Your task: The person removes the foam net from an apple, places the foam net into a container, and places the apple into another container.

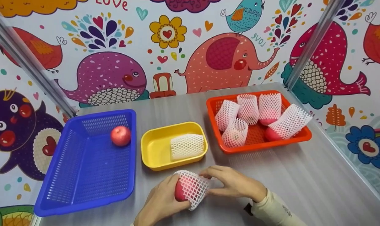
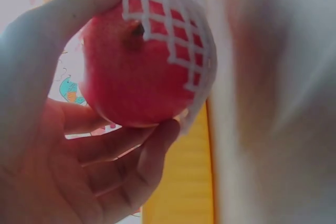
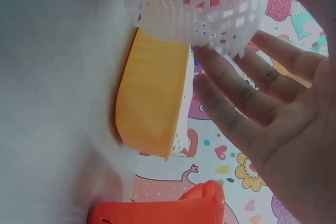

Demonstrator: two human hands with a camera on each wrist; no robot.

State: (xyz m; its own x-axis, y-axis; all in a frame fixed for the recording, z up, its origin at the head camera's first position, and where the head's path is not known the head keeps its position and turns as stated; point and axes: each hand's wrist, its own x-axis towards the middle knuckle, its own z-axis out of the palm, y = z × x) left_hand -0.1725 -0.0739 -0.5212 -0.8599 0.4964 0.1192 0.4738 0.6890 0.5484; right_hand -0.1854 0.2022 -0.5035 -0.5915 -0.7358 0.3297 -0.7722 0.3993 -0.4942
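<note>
In the head view my left hand (image 1: 161, 199) grips a red apple (image 1: 181, 190), thumb and fingers round its bare side. A white foam net sleeve (image 1: 196, 190) covers the apple's other side. The left wrist view shows the apple's stem end (image 2: 134, 35) uncovered, with the netting (image 2: 178, 30) over its upper right. My right hand (image 1: 232, 182) is at the sleeve's loose end. Its fingers (image 3: 236, 87) are loosely extended and spread, the tips at the netting's edge (image 3: 226, 48) in the right wrist view.
A blue basket (image 1: 132, 175) at left holds one bare apple (image 1: 120, 136). The yellow tub (image 1: 152, 164) in the middle contains white foam nets (image 1: 187, 146). At right, a red basket (image 1: 265, 146) holds several netted fruits (image 1: 270, 108). Patterned panels (image 1: 165, 62) surround the grey table (image 1: 303, 182).
</note>
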